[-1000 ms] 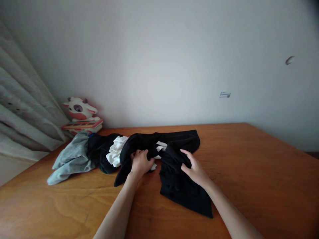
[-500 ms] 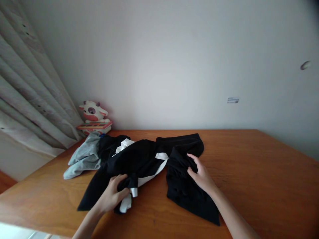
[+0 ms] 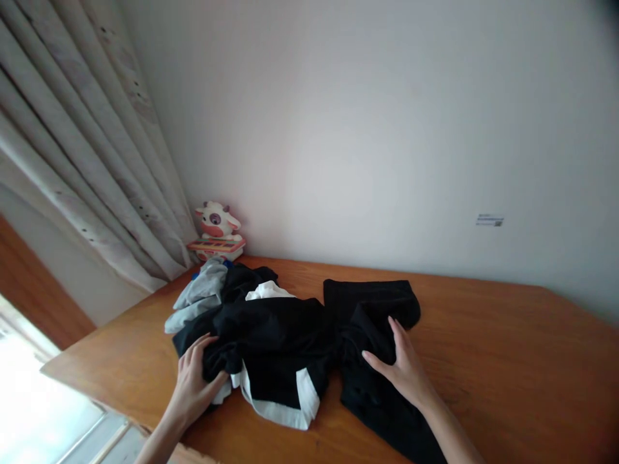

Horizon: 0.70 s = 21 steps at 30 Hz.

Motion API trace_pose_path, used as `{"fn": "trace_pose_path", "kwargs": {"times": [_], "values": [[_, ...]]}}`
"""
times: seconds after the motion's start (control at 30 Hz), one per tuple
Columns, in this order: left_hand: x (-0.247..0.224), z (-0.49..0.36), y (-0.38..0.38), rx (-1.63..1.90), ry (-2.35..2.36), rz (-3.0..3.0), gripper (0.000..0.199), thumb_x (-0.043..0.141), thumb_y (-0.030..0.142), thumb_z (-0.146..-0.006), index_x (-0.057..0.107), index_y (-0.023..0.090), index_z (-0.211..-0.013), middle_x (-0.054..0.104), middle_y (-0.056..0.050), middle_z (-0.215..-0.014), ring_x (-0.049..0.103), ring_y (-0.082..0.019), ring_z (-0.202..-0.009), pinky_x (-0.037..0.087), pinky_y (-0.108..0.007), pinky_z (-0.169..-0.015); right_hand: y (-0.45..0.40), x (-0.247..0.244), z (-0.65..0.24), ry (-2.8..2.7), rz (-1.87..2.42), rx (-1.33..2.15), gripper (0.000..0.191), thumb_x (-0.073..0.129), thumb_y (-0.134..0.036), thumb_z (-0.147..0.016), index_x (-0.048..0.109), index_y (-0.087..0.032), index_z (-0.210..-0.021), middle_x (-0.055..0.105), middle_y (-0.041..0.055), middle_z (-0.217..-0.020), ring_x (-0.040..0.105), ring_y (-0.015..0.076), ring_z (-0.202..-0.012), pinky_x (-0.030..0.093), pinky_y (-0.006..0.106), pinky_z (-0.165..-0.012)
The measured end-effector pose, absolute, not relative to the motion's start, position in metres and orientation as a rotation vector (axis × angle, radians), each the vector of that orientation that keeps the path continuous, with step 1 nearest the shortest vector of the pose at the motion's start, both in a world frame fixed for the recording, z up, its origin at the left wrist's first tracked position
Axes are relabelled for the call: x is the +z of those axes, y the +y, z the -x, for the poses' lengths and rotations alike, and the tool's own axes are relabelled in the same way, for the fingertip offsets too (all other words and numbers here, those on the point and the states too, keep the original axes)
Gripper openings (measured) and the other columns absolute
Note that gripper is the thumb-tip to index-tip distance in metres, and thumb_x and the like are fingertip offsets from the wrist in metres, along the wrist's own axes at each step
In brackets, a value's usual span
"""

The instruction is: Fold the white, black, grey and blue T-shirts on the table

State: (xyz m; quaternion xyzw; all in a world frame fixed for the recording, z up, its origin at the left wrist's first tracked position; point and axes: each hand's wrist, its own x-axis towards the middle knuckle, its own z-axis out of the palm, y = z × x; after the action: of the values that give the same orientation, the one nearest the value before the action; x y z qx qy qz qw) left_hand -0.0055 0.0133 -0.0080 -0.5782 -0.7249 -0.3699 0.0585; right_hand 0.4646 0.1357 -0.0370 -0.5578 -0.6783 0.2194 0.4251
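Observation:
A black garment with white trim (image 3: 275,328) lies crumpled in the middle of the wooden table. At its left end, my left hand (image 3: 193,377) has fingers and thumb curled round a bunch of the black cloth. The white edging (image 3: 280,414) faces the near side. To the right, black trousers (image 3: 367,380) lie bent, with one leg toward me. My right hand (image 3: 406,370) rests at their right side, thumb and fingers spread apart over the folds.
A grey garment (image 3: 198,296), some dark cloth (image 3: 246,283) and a white cloth (image 3: 268,291) are heaped at the back left. Behind them stands a toy cow with a keyboard (image 3: 217,229). A curtain (image 3: 111,161) hangs left; a label (image 3: 490,220) is on the wall.
The view has shifted, and things appear farther right. My left hand has drawn the trimmed garment leftward and turned its white edging toward me. My right hand stays by the trousers, opened wider.

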Motion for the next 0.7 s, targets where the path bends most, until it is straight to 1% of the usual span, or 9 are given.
{"fn": "trace_pose_path", "kwargs": {"times": [0.07,0.13,0.2,0.27,0.33,0.4,0.57,0.63,0.7], "values": [[-0.008,0.004,0.014,-1.111,-2.228,1.699,0.059,0.061,0.045,-0.070,0.054,0.026,-0.126,0.058,-0.011,-0.139,0.052,-0.037,-0.131,0.041,-0.058,-0.110,0.138,-0.029,-0.463,-1.766,1.419,0.622,0.081,0.072,-0.062,-0.073,0.051,-0.022,-0.140,0.056,0.0157,-0.145,0.052,0.0360,-0.135,0.041,0.055,-0.112],[-0.009,0.003,0.014,-1.087,-2.291,1.681,0.063,0.061,0.046,-0.071,0.054,0.026,-0.130,0.056,-0.011,-0.143,0.051,-0.038,-0.133,0.042,-0.058,-0.109,0.141,-0.017,-0.460,-1.854,1.470,0.757,0.062,0.072,-0.063,-0.073,0.066,-0.022,-0.120,0.072,0.0135,-0.120,0.067,0.0357,-0.115,0.051,0.050,-0.100],[-0.009,0.003,0.013,-1.059,-2.323,1.733,0.067,0.063,0.045,-0.071,0.052,0.025,-0.134,0.055,-0.012,-0.145,0.051,-0.037,-0.134,0.043,-0.057,-0.110,0.143,-0.005,-0.456,-1.933,1.551,0.862,0.048,0.070,-0.062,-0.074,0.073,-0.023,-0.102,0.078,0.0105,-0.098,0.073,0.0361,-0.099,0.056,0.046,-0.086],[-0.008,0.002,0.011,-1.041,-2.321,1.797,0.071,0.064,0.043,-0.070,0.051,0.023,-0.137,0.055,-0.012,-0.145,0.052,-0.036,-0.135,0.043,-0.053,-0.111,0.147,0.007,-0.450,-1.991,1.630,0.860,0.039,0.067,-0.061,-0.076,0.074,-0.025,-0.091,0.079,0.0091,-0.088,0.074,0.0373,-0.093,0.056,0.044,-0.079],[-0.007,0.001,0.010,-1.036,-2.323,1.816,0.072,0.065,0.041,-0.071,0.050,0.023,-0.139,0.056,-0.011,-0.145,0.052,-0.034,-0.135,0.043,-0.051,-0.112,0.153,0.019,-0.442,-2.002,1.630,0.812,0.036,0.064,-0.059,-0.077,0.073,-0.027,-0.087,0.079,0.0087,-0.086,0.074,0.0377,-0.093,0.056,0.045,-0.079],[-0.005,0.000,0.008,-1.046,-2.337,1.814,0.073,0.066,0.039,-0.072,0.049,0.023,-0.140,0.058,-0.011,-0.143,0.052,-0.034,-0.135,0.043,-0.051,-0.113,0.159,0.038,-0.431,-1.950,1.531,0.781,0.036,0.063,-0.059,-0.076,0.072,-0.026,-0.088,0.079,0.0092,-0.089,0.074,0.0371,-0.096,0.055,0.045,-0.083],[-0.003,-0.003,0.007,-1.109,-2.358,1.818,0.075,0.068,0.034,-0.072,0.047,0.022,-0.142,0.059,-0.012,-0.141,0.051,-0.036,-0.135,0.040,-0.054,-0.113,0.176,0.117,-0.374,-1.566,1.272,0.684,0.045,0.068,-0.063,-0.073,0.073,-0.022,-0.091,0.079,0.0122,-0.094,0.071,0.0363,-0.103,0.053,0.045,-0.093],[-0.004,-0.002,0.006,-1.137,-2.359,1.820,0.075,0.068,0.033,-0.071,0.047,0.022,-0.143,0.058,-0.012,-0.141,0.050,-0.036,-0.135,0.038,-0.055,-0.114,0.183,0.152,-0.337,-1.420,1.061,0.733,0.050,0.067,-0.062,-0.077,0.073,-0.020,-0.104,0.077,0.0109,-0.109,0.068,0.0323,-0.111,0.051,0.042,-0.098],[-0.007,-0.002,0.007,-1.166,-2.359,1.823,0.076,0.068,0.032,-0.070,0.047,0.022,-0.143,0.057,-0.012,-0.141,0.049,-0.036,-0.136,0.037,-0.055,-0.114,0.190,0.179,-0.294,-1.342,0.807,0.792,0.057,0.060,-0.061,-0.085,0.067,-0.017,-0.120,0.073,0.0101,-0.121,0.066,0.0281,-0.115,0.050,0.041,-0.101]]}}
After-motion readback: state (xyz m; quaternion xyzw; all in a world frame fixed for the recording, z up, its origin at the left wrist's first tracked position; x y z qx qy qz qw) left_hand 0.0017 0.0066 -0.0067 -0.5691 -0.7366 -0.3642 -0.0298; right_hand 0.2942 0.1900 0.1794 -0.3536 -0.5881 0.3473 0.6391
